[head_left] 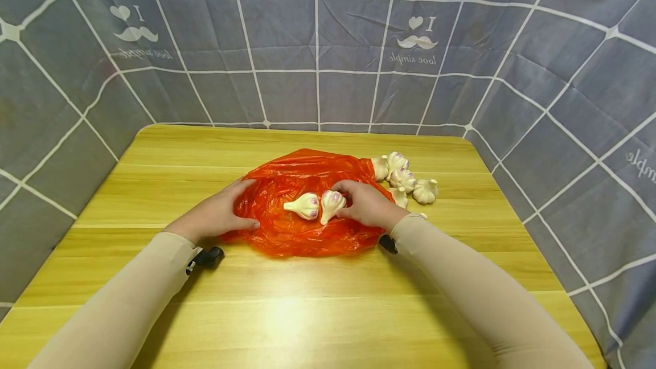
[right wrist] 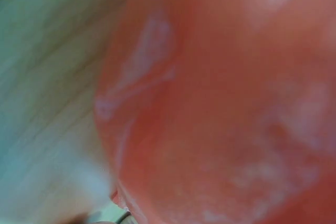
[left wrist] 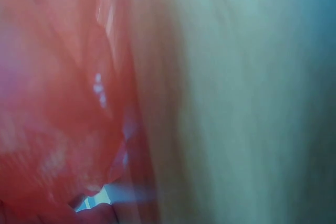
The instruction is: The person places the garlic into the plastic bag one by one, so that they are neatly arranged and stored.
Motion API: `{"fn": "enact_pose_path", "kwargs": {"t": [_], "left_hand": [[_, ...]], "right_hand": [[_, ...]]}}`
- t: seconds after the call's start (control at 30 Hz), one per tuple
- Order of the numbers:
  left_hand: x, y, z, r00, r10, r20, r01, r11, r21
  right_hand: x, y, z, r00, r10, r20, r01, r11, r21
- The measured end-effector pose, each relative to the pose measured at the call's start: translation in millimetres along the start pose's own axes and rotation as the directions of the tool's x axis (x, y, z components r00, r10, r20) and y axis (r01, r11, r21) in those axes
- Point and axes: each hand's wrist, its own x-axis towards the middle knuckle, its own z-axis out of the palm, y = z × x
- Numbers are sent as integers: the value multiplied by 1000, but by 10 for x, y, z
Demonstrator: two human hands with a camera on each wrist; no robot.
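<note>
A crinkled, glossy, translucent red plastic bag [head_left: 287, 238] spreads over a pale wood-grain tabletop [head_left: 287, 312]. The right hand [head_left: 366, 204] pinches a smooth, round-bellied white garlic bulb with purple streaks [head_left: 332, 203] above the plastic, just beside a similar cream bulb [head_left: 306, 206]. The left hand [head_left: 222, 209], thumb spread from fingers, touches the bag's left edge; whether it grips, I cannot tell. More bulbs [head_left: 402, 178] cluster by its right edge; tabletop extends frontward between the sleeves [head_left: 461, 278].

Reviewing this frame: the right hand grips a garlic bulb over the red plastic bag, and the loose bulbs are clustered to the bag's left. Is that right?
The side is wrong: the head view shows the loose bulbs clustered to the right of the red plastic bag. The right hand does grip a garlic bulb over the bag.
</note>
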Motion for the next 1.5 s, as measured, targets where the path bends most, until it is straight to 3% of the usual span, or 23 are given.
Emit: {"fn": "enact_pose_path", "kwargs": {"t": [0.23,0.5,0.63,0.77,1.03,1.27,1.5], "left_hand": [[8,-5,4,1000,-3,8,3,1000,-2],[0,-2,-10,1000,2,7,-2,1000,-6],[-1,-6,-15,1000,7,9,-7,1000,-13],[2,-18,-15,1000,9,11,-8,1000,-14],[4,-14,-22,1000,18,13,-18,1000,-2],[-5,-16,-22,1000,14,10,-14,1000,1],[4,-20,-21,1000,9,11,-9,1000,3]], "right_hand": [[-69,5,-91,1000,-5,-13,5,999,39],[-383,-14,-572,987,-36,-155,68,977,201],[-563,117,-789,978,-28,-209,70,978,196],[-708,345,-892,979,1,-203,35,984,172],[-968,726,-881,992,17,-128,2,989,147],[-1096,891,-762,997,-8,-73,18,991,131],[-1127,998,-627,998,25,-63,-18,995,103]]}}
